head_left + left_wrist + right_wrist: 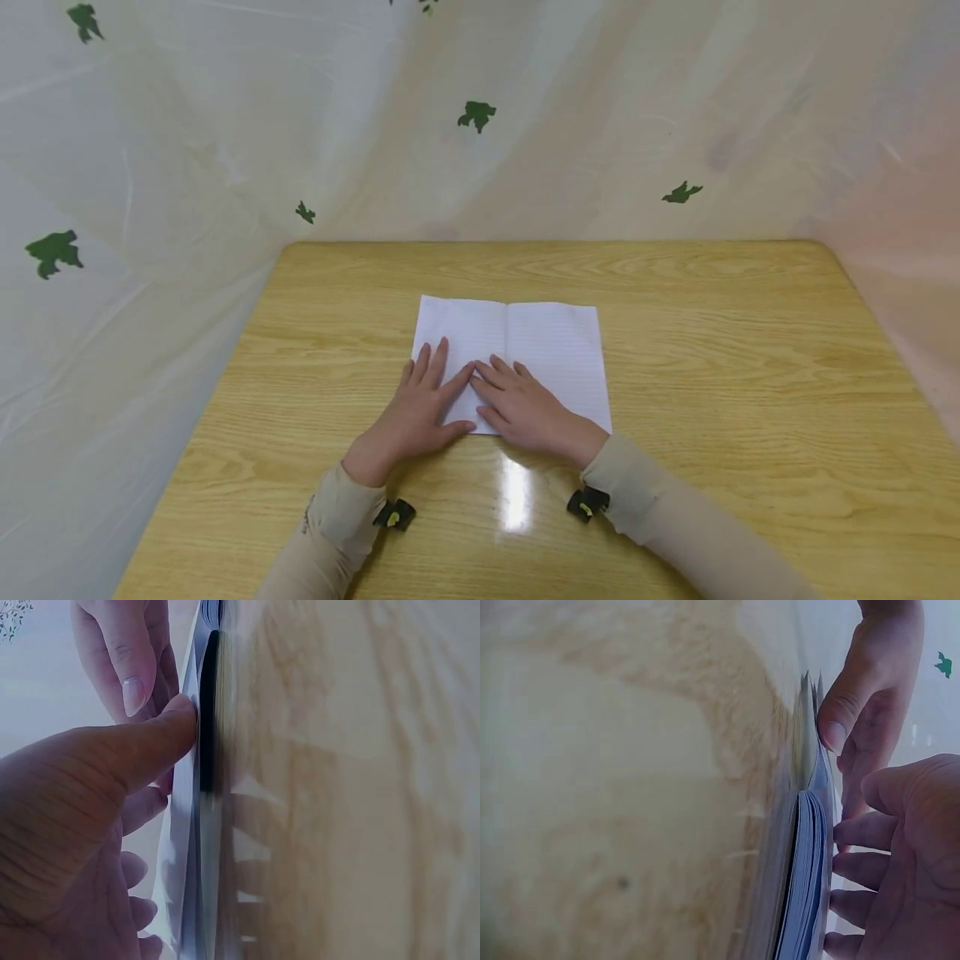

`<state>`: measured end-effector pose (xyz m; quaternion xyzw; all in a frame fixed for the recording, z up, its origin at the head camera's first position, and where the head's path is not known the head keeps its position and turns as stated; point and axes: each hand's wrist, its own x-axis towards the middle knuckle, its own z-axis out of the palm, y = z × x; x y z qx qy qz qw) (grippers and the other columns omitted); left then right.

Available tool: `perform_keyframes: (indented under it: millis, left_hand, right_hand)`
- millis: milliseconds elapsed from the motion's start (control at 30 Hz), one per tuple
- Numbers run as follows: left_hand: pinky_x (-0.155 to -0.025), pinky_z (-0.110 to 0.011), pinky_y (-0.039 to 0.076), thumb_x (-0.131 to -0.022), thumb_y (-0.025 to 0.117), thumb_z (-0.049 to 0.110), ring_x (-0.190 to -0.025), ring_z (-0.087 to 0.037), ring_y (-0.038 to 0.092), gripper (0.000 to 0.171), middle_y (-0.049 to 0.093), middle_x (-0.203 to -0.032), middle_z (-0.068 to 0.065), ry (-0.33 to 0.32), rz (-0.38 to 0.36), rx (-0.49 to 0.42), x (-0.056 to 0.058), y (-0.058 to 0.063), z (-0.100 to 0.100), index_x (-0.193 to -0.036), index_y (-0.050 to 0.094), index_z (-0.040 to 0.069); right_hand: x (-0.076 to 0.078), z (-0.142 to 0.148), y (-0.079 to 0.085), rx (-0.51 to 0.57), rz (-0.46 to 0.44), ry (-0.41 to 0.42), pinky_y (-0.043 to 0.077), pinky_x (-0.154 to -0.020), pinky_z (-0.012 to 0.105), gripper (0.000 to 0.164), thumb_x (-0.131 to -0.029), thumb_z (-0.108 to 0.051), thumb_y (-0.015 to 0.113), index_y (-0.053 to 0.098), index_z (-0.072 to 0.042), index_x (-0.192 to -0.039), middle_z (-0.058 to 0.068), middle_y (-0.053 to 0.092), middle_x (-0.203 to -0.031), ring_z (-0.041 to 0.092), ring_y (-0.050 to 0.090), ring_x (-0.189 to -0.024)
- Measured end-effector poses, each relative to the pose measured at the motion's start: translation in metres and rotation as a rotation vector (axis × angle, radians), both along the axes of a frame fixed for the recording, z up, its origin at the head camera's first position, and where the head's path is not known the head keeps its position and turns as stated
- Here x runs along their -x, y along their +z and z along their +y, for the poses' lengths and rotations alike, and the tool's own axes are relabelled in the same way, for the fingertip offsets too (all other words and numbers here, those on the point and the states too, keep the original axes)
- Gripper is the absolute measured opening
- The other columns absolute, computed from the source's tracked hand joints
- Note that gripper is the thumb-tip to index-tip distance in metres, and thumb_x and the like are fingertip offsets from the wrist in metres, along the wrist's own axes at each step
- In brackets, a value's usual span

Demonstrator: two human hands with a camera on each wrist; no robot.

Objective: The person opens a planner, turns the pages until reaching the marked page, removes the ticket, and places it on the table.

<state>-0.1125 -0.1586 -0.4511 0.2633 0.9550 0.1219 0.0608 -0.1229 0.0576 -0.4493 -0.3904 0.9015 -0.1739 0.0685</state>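
Observation:
An open notebook with lined white pages lies flat on the wooden table, its centre fold running away from the person. On the left page rests the left hand, fingers spread and straight, thumb along the near edge. The right hand lies across the lower part near the fold, its fingertips meeting the left index fingertip. In the left wrist view, the left thumb touches the page by the notebook's edge. From the right wrist view, the right fingers press on the page above a thick stack of sheets.
The wooden table extends around the notebook on all sides. A pale curtain with green leaf-like shapes hangs behind and beside it. Small black straps sit at both sleeve cuffs.

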Motion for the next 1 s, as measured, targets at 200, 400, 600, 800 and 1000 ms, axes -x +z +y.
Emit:
perform_keyframes:
  millis: [200,400,600,800,1000]
  left_hand:
    - [-0.110,-0.065,0.018,-0.090,0.064,0.050,-0.143,-0.050,0.007,0.079,0.004,-0.158,-0.028,-0.011,-0.042,-0.010,-0.001,0.003,0.001,-0.153,0.034,0.012]
    - [-0.110,-0.064,0.020,-0.091,0.063,0.049,-0.143,-0.050,0.009,0.078,0.006,-0.158,-0.029,-0.005,-0.071,0.010,-0.001,0.002,0.001,-0.153,0.033,0.013]
    - [-0.111,-0.063,0.018,-0.091,0.063,0.050,-0.144,-0.048,0.006,0.078,0.005,-0.158,-0.029,0.011,-0.107,-0.001,-0.001,0.001,0.001,-0.154,0.031,0.015]
    - [-0.113,-0.061,0.015,-0.091,0.062,0.050,-0.145,-0.045,0.002,0.079,0.002,-0.158,-0.029,0.021,-0.134,-0.008,0.000,0.000,0.000,-0.155,0.029,0.016]
    - [-0.113,-0.061,0.014,-0.092,0.062,0.050,-0.146,-0.044,0.001,0.079,0.000,-0.159,-0.027,0.026,-0.152,-0.014,0.000,0.000,-0.001,-0.155,0.028,0.017]
  right_hand:
    - [0.001,0.001,-0.001,-0.020,0.007,0.021,0.020,-0.112,0.060,0.048,-0.104,-0.026,0.045,0.044,-0.002,-0.145,0.014,0.033,-0.155,0.038,0.024,-0.143]
    - [0.001,0.002,-0.001,-0.029,0.001,0.032,0.019,-0.113,0.060,0.048,-0.103,-0.026,0.046,0.046,-0.001,-0.144,0.011,0.035,-0.154,0.036,0.025,-0.144]
    - [0.004,0.007,0.000,0.085,-0.051,0.006,0.021,-0.114,0.055,0.045,-0.101,-0.023,0.051,0.051,0.000,-0.139,0.015,0.044,-0.148,0.036,0.032,-0.141]
    - [0.015,0.020,0.002,0.185,0.015,-0.103,0.033,-0.109,0.050,0.040,-0.097,-0.021,0.059,0.059,0.000,-0.132,0.020,0.051,-0.141,0.036,0.044,-0.133]
    - [0.032,0.041,0.001,0.092,0.057,-0.226,0.033,-0.108,0.054,0.049,-0.093,-0.023,0.064,0.055,-0.001,-0.136,0.021,0.049,-0.142,0.038,0.043,-0.133]
